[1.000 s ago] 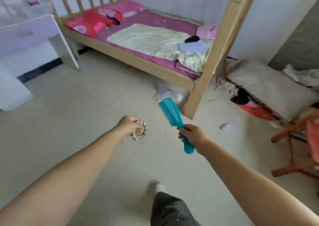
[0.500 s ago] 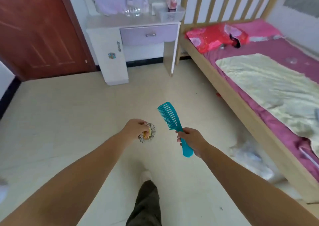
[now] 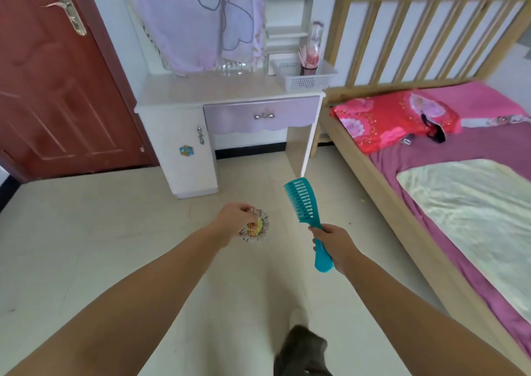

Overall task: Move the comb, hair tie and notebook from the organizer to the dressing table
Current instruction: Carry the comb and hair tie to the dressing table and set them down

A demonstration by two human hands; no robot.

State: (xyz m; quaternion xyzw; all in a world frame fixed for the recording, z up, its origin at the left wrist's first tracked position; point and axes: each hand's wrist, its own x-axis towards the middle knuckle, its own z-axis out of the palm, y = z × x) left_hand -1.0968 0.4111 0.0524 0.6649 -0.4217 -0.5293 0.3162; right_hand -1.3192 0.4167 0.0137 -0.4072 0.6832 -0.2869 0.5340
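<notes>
My right hand (image 3: 333, 240) grips the handle of a teal wide-tooth comb (image 3: 303, 203), teeth pointing left and the head raised. My left hand (image 3: 235, 217) pinches a frilly hair tie (image 3: 257, 227) with yellow and orange bands in it. Both hands are held out over the floor. The white dressing table (image 3: 207, 91) with a lilac drawer stands straight ahead against the wall, its top beyond my hands. No notebook or organizer is in view.
A white mesh basket (image 3: 309, 81) sits on the table's right end, with a cloth-draped mirror (image 3: 198, 19) behind. A red-brown door (image 3: 57, 88) is on the left. A wooden bed (image 3: 431, 174) with pink bedding runs along the right. Pale tiled floor lies ahead.
My view has swung left from the bed to face the dressing table, which is now closer. Both hands keep their hold on the comb and hair tie.
</notes>
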